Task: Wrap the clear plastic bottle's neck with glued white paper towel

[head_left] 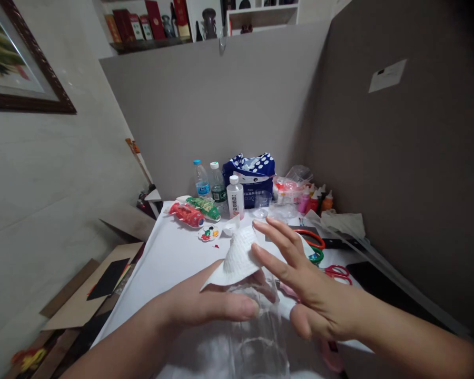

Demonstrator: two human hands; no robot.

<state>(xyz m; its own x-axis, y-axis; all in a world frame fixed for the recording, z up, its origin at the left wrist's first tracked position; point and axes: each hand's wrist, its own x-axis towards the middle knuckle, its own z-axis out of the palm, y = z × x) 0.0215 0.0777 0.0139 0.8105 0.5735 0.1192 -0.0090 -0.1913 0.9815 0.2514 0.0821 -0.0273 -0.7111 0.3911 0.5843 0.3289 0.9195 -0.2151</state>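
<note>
My left hand (199,305) is wrapped round a clear plastic bottle (258,342), its thumb across the near side and its other fingers mostly hidden behind. A white textured paper towel (237,263) is bunched over the left hand and the bottle's upper part, peaking upward. Spread fingers mark my right hand (314,287), just right of the towel. Its index fingertip is at the towel's edge, and I cannot tell whether it presses on it. Beyond the towel lies a small white paper piece (231,226).
Behind stand several bottles (236,197), a blue bag (253,179) and paint bottles (314,200). Red and green pouches (187,215) and a paint palette (208,233) lie left. On the right are orange-handled scissors (316,237), red-handled scissors (339,272) and a grey partition (398,168).
</note>
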